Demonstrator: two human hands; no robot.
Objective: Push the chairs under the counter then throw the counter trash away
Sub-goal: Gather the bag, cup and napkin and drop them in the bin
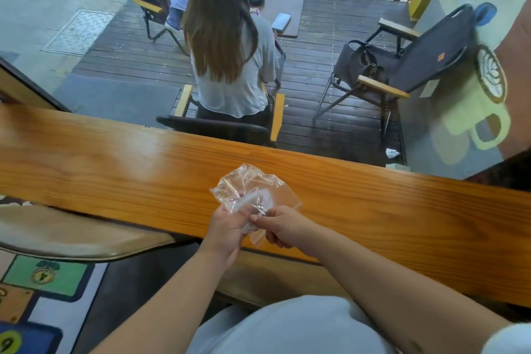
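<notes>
A crumpled clear plastic wrapper (253, 190) is held just above the near edge of the long wooden counter (115, 164). My left hand (227, 230) pinches its lower left part and my right hand (283, 225) grips its lower right edge. Both hands meet in the middle of the view. A tan chair seat (71, 236) sits at the left, its far edge tucked under the counter. A second wooden seat (275, 276) shows below the counter between my forearms.
A glass window runs behind the counter, with a cup decal (477, 112) at the right. Outside, a person (230, 46) sits on a dark deck chair, and an armchair (402, 66) carries a bag. A patterned number rug (43, 290) covers the floor at lower left.
</notes>
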